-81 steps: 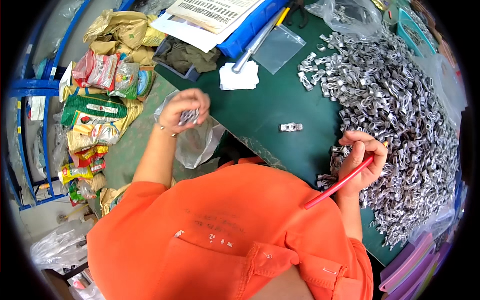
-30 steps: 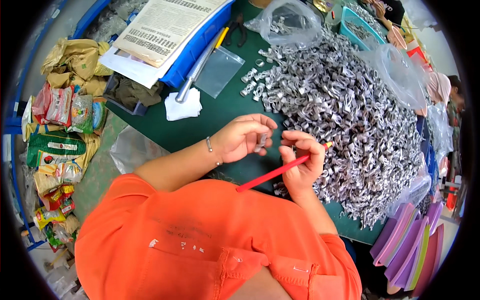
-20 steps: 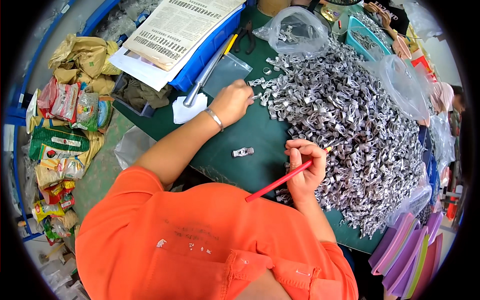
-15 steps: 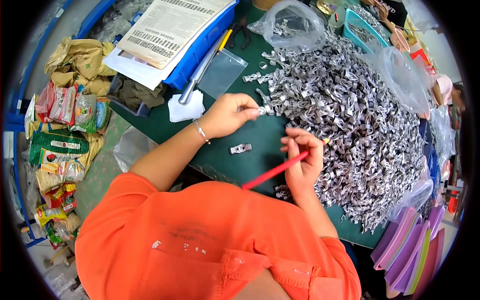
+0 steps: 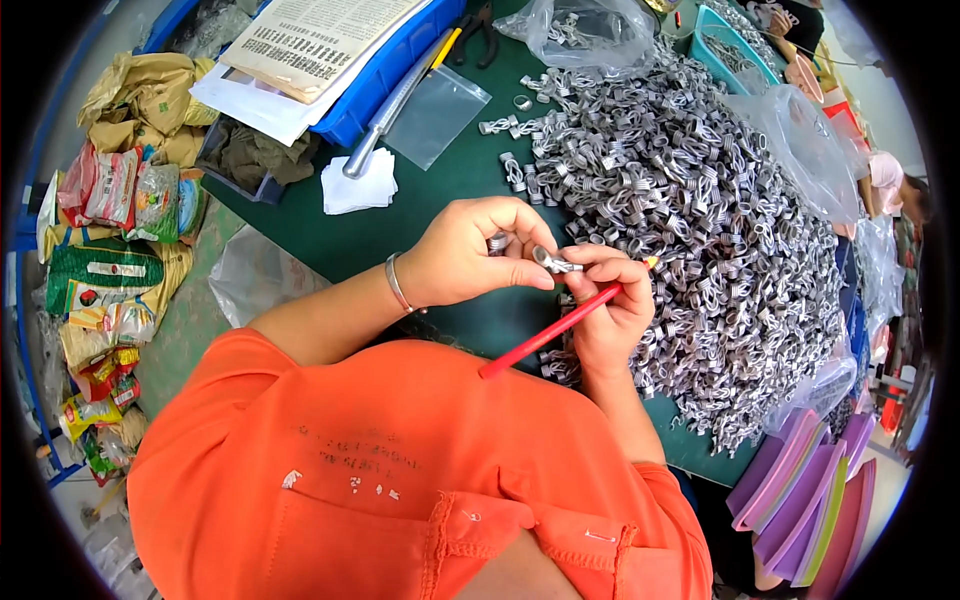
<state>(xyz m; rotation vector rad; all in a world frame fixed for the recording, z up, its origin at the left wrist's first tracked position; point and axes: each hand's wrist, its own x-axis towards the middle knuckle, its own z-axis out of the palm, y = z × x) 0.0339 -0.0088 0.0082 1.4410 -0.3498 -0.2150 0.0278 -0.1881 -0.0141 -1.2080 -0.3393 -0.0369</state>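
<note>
Both hands have come together over the green table (image 5: 330, 235) since half a second ago, when the left hand (image 5: 470, 255) was reaching toward the pile and a lone spring lay on the bare cloth. Now the left hand's fingers are pinched on a small metal spring (image 5: 553, 263), and a second coil shows tucked under its forefinger. The right hand (image 5: 610, 305) meets it, thumb and forefinger closed on the other end of the same spring, while its remaining fingers clamp a red pencil (image 5: 550, 332) that slants down toward the orange shirt (image 5: 400, 470). The spring is a short, shiny grey wire coil with a bent leg, held just left of the big heap of springs (image 5: 700, 230) that covers the right half of the table. At the far side a blue tray (image 5: 385, 70) carries a printed white sheet (image 5: 315, 35); a flat clear bag (image 5: 437, 115) and a folded white paper (image 5: 358, 185) lie near it. On the floor at the left sit colourful snack packets (image 5: 120, 195), red, green and yellow, beside crumpled brown paper (image 5: 150, 100). Pink and purple folders (image 5: 800, 490) stand at the near right.
</note>
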